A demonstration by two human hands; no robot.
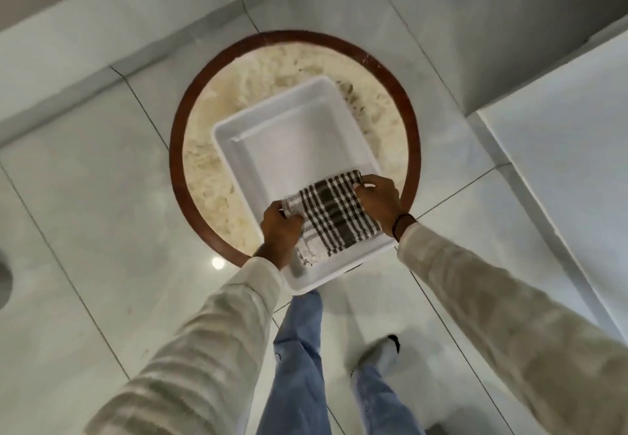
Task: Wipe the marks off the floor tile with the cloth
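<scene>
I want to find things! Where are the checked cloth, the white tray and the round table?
checked cloth (334, 218): head view, middle of the dark checks.
white tray (299, 135): head view, bare flat bottom.
round table (176, 149): head view, brown left rim.

No readable text, labels, brands, numbers or signs on any surface in view.

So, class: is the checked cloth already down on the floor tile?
No: both the left hand and right hand hold the checked cloth over the white tray, not on the floor tile.
</scene>
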